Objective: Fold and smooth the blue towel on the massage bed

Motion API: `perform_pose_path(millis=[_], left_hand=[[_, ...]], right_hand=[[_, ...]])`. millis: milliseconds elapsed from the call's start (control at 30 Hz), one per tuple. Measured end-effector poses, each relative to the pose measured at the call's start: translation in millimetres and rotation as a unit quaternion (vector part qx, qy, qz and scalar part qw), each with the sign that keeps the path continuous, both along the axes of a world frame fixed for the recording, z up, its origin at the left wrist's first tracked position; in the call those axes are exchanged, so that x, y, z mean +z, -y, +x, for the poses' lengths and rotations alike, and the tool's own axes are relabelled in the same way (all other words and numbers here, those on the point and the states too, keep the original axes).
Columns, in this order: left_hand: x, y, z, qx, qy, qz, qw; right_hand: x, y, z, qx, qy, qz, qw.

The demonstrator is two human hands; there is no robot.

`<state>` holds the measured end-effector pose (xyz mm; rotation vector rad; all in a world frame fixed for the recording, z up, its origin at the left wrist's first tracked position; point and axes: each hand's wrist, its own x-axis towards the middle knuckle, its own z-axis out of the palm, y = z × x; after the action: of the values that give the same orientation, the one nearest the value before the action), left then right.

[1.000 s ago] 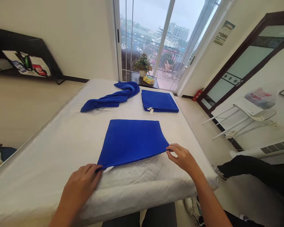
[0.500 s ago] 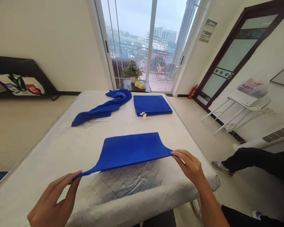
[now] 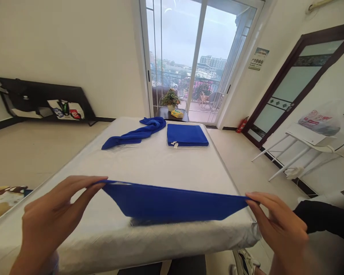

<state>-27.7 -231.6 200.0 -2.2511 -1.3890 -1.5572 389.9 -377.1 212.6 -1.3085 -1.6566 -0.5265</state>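
A folded blue towel [image 3: 172, 202] is stretched between my two hands above the near edge of the mattress. My left hand [image 3: 57, 208] pinches its upper left corner between thumb and fingers. At the opposite corner, my right hand [image 3: 278, 215] pinches the cloth in the same way. The towel hangs down from its taut upper edge, and its lower edge is close to the mattress. Farther back lies a neat stack of folded blue towels [image 3: 187, 134] with white tags at its front. Left of that stack a crumpled blue towel [image 3: 134, 133] is strewn loosely.
The white-covered mattress [image 3: 149, 164] spreads out below my hands. Beyond it stand a small dark table with a potted plant [image 3: 171, 98] and a yellow pack [image 3: 177, 114]. A white chair [image 3: 312, 143] holding a plastic bag is at right, near a person's dark-clothed leg [image 3: 322, 219].
Both hands have raised the towel's near edge, so it now hangs from them instead of sloping across the mattress. The view has tilted up and shifted left.
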Motion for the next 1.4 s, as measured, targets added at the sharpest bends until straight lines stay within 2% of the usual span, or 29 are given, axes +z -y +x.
perform_pose_path(millis=[100, 233, 433, 567, 700, 900, 1000, 1100, 1167, 1233, 1300, 1400], left_hand=[[20.7, -2.7, 18.1, -0.011, 0.024, -0.089, 0.996], [24.3, -18.6, 26.9, -0.053, 0.026, -0.150, 0.987], [35.7, -20.1, 33.4, -0.057, 0.024, -0.140, 0.988], [43.4, -25.9, 30.0, -0.042, -0.023, -0.105, 0.993], [47.3, -59.9, 26.6, -0.069, -0.067, -0.126, 0.987], [53.7, -152.0, 37.7, -0.084, -0.094, -0.248, 0.961], [53.7, -193.1, 43.2, -0.082, -0.014, -0.270, 0.959], [52.5, -204.6, 36.4, -0.124, 0.132, -0.230, 0.956], [45.4, -193.0, 23.9, -0.159, 0.202, -0.212, 0.943], [26.2, -171.6, 8.2, -0.173, 0.220, -0.226, 0.933], [-8.0, -148.6, -6.0, -0.173, 0.216, -0.278, 0.920], [-77.5, -123.9, -18.6, -0.181, 0.220, -0.404, 0.869]], right_hand=[[13.6, 8.1, 14.5, -0.014, -0.012, -0.007, 1.000], [25.0, 11.5, 26.1, -0.029, -0.015, -0.030, 0.999], [43.4, 17.2, 27.8, -0.057, -0.003, -0.036, 0.998], [51.0, 9.7, 26.4, -0.065, -0.009, -0.048, 0.997], [49.6, -28.8, 28.1, -0.055, -0.036, -0.097, 0.993], [40.1, -138.4, 26.0, -0.033, -0.132, -0.233, 0.963], [43.8, -180.2, 15.6, -0.012, -0.167, -0.247, 0.954], [49.7, -193.4, 2.3, 0.014, -0.192, -0.206, 0.960], [43.1, -188.3, -5.1, 0.030, -0.196, -0.177, 0.964], [19.7, -177.7, -10.4, 0.044, -0.190, -0.169, 0.966], [-21.2, -166.4, -14.4, 0.065, -0.186, -0.187, 0.962], [-98.5, -152.8, -20.3, 0.108, -0.201, -0.246, 0.942]])
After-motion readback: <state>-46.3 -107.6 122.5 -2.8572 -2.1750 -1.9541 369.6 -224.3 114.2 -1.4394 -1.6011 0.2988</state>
